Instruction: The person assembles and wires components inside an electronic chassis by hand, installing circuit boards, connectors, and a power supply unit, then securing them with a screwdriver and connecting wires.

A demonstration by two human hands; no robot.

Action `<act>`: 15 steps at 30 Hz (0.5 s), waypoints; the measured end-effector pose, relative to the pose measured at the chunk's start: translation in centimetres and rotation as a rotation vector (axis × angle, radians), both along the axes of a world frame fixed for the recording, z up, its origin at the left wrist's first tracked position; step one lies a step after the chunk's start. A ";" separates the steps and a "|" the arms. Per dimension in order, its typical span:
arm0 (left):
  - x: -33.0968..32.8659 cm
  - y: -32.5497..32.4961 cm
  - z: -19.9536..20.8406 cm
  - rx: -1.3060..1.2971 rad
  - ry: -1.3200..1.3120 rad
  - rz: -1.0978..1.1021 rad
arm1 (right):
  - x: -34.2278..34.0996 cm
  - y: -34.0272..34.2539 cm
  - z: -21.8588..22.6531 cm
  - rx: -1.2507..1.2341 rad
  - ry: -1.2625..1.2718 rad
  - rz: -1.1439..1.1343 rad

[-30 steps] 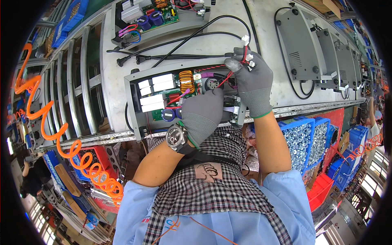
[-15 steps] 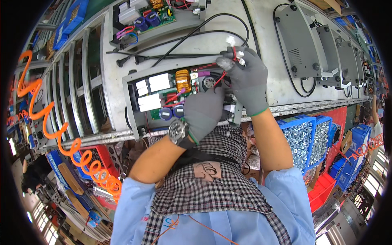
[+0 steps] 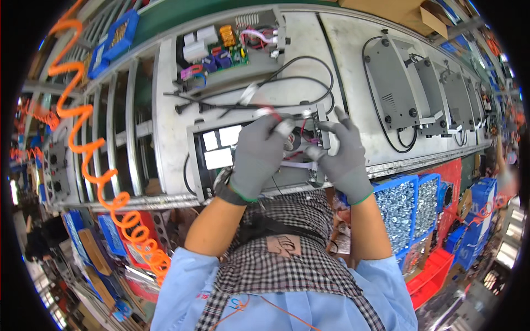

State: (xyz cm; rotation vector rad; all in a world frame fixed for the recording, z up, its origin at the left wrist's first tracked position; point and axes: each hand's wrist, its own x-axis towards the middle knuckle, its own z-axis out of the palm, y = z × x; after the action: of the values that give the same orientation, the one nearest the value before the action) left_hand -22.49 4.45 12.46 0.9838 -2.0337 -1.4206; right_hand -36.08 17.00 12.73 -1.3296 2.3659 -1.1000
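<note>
Both my hands wear grey gloves and work over an open grey metal case (image 3: 196,132) holding a circuit board with white blocks (image 3: 219,158). My left hand (image 3: 256,157) reaches across the board, its fingers closed on a red wire (image 3: 269,112). A pale strip (image 3: 248,95), smeared by motion, extends from those fingertips. At the case's right end, my right hand (image 3: 346,163) has its fingers apart around the end panel (image 3: 323,129), thumb on the near side. A pale lilac ribbon of wires (image 3: 298,164) runs between the hands. Much of the board is hidden under my left hand.
Behind stands a second open case (image 3: 259,69) with a board, black power cords (image 3: 298,77) lying before it. Several grey housings (image 3: 392,83) stand on the right. Blue bins of metal fasteners (image 3: 395,212) sit below the bench edge. An orange coiled hose (image 3: 83,135) hangs left.
My right hand has let go of the red wires with white connectors and come down to the end panel. My left hand has moved up and taken a red wire. The view has shifted.
</note>
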 end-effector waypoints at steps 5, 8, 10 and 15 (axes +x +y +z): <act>1.3 0.2 4.3 0.357 0.283 0.062 | 2.1 -3.8 0.4 0.311 0.231 0.062; 0.3 -1.1 3.9 0.679 0.290 0.029 | -0.3 -1.4 -3.4 -0.136 -0.226 -0.054; 0.0 -0.5 3.3 0.926 0.401 0.077 | -0.3 -1.3 -2.4 -0.158 -0.626 -0.154; 0.3 0.3 3.2 1.035 0.576 -0.012 | -0.7 -2.6 -4.7 -0.146 -0.508 -0.188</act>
State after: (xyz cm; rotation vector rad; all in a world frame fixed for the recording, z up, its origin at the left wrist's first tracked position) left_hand -22.16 4.78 15.66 0.7389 -0.8325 -2.4629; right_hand -36.73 14.37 8.07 -0.7495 2.0845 -1.4800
